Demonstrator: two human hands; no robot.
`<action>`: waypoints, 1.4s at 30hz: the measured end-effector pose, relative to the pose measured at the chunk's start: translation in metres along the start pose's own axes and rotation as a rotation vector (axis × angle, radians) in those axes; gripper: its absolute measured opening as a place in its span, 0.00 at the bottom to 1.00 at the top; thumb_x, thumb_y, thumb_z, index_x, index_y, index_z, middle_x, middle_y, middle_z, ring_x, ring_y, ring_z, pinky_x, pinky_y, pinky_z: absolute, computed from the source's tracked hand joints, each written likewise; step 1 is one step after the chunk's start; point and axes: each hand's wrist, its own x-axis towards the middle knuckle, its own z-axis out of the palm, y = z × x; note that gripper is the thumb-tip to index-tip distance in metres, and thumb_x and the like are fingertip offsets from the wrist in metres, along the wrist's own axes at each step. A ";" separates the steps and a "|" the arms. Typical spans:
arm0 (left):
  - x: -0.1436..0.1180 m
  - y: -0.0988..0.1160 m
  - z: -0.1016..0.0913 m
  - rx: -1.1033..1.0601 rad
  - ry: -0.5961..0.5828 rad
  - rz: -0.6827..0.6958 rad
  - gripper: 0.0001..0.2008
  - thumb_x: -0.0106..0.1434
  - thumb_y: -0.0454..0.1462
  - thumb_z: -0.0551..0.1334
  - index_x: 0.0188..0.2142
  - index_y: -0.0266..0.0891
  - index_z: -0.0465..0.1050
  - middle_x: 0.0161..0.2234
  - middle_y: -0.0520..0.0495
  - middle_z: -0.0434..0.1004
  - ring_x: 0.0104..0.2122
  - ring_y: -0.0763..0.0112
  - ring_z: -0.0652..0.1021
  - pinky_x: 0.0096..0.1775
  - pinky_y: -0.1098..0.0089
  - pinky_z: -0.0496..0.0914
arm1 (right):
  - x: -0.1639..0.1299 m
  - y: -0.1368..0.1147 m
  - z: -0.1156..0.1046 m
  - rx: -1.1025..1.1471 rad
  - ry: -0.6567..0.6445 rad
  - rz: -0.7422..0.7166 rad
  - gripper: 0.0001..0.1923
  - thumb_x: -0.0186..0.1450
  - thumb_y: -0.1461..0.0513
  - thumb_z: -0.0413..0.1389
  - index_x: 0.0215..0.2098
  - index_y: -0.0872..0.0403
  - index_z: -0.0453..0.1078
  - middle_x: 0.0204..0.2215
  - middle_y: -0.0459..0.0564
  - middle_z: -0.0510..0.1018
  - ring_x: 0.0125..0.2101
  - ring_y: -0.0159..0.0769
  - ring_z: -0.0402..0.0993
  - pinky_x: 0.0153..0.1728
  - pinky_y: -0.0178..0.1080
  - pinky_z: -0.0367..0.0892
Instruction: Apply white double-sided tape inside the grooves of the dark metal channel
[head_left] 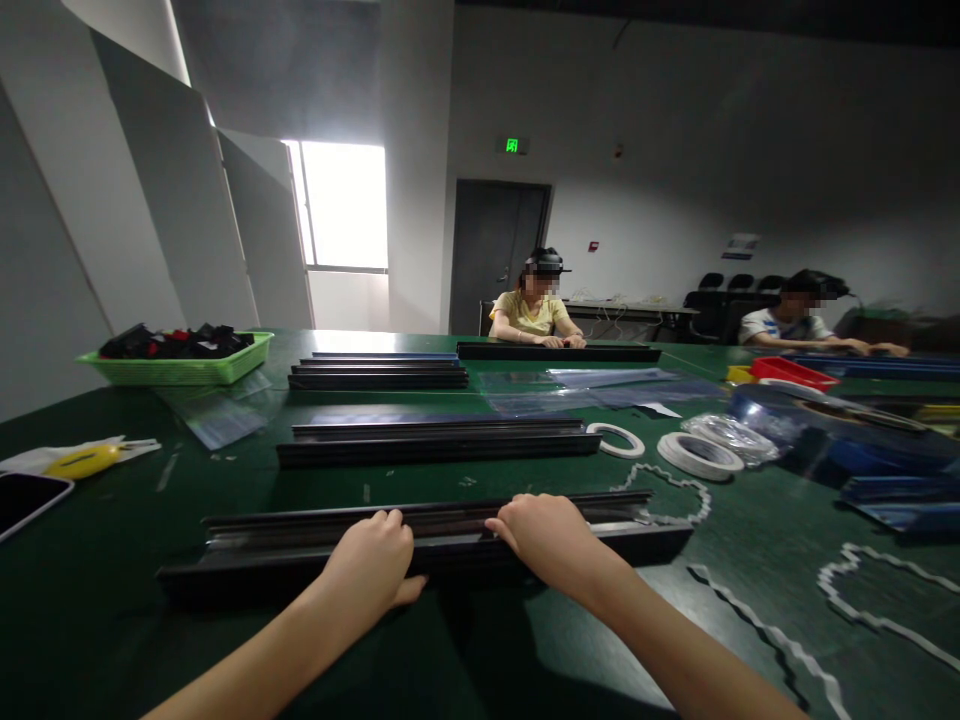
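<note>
A long black channel-shaped rail (247, 550) lies across the green table (90, 610) right in front of me. My left hand (371, 560) rests on its near edge, fingers curled over the top and thumb against the front. My right hand (551, 535) grips the same rail a little further right, fingers hooked over its upper lip. Both hands press on the middle stretch of the rail, whose ends reach out to the left and right.
More black rails (439, 440) and a stack (379, 373) lie further back. Tape rolls (697, 455) and white backing strips (862, 600) sit right. A green basket (180, 365), a yellow cutter (82, 460) and a phone (26, 497) sit left. Two people work at the far side.
</note>
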 end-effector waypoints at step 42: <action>-0.013 -0.017 -0.013 -0.235 -0.181 -0.260 0.10 0.53 0.39 0.63 0.35 0.38 0.77 0.38 0.41 0.78 0.40 0.58 0.78 0.40 0.68 0.68 | -0.009 0.001 0.000 -0.086 0.112 -0.103 0.29 0.69 0.50 0.36 0.32 0.55 0.74 0.37 0.56 0.73 0.28 0.42 0.75 0.25 0.39 0.65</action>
